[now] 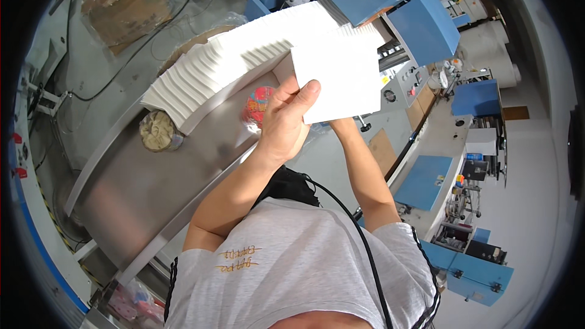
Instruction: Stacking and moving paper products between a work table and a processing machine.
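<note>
My left hand is closed on the lower left edge of a flat white square piece, its thumb lying on the front. The piece looks like paper or card; whether it is one sheet or a thin stack I cannot tell. Behind its lower edge is my right hand; only a sliver by the wrist shows, and its fingers are hidden. Just beyond my hands, a long row of white folded sheets stands packed along the metal table, running up toward a blue machine.
A clear round tub of cream-coloured pieces stands by the row's near left end. A round, colourful container sits left of my left hand. A control panel is at the right. A cardboard box lies on the floor at far left.
</note>
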Demonstrator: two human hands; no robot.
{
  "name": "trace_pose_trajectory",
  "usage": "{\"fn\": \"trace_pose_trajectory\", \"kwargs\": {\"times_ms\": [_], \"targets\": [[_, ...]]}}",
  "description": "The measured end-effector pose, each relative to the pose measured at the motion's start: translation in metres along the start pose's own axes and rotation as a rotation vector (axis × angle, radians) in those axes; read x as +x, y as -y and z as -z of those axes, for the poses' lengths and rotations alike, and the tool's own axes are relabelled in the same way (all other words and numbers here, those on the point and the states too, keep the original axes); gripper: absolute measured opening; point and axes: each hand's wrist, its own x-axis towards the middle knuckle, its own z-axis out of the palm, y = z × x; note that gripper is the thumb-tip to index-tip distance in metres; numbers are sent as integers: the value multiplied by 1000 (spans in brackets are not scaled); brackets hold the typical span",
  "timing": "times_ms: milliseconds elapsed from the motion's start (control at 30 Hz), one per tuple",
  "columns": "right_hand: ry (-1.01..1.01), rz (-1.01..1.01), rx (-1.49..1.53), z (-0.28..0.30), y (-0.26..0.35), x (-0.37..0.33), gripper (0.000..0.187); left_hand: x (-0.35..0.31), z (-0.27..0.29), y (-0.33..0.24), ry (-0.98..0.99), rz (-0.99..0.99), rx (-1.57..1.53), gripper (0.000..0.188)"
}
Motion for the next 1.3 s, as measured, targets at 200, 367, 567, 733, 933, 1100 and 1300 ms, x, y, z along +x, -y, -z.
{"fn": "trace_pose_trajectory", "kwargs": {"times_ms": [200, 367, 567, 733, 933, 1100, 1300], "targets": [[25, -28, 19, -5, 3, 6, 35, 0, -1, -2, -16, -149, 258, 26], [51, -47, 45, -5, 10, 11, 35, 0, -5, -8, -102, -353, 584, 24], [147, -121, -29, 12, 25, 12, 26, -3, -5, -16, -180, -434, 1092, 24], [129, -110, 11, 14, 27, 12, 19, 9, -1, -24, -119, -1071, 1752, 30], [119, -104, -21, 10, 21, 12, 17, 16, -2, -24, -98, -1256, 1911, 32], [30, -26, -29, -1, 13, 14, 20, 15, -4, -28, -31, -1357, 1912, 32], [-37, -301, 1164, -25, -2, 8, 30, 15, -1, -23, 66, -1459, 1844, 28]]}}
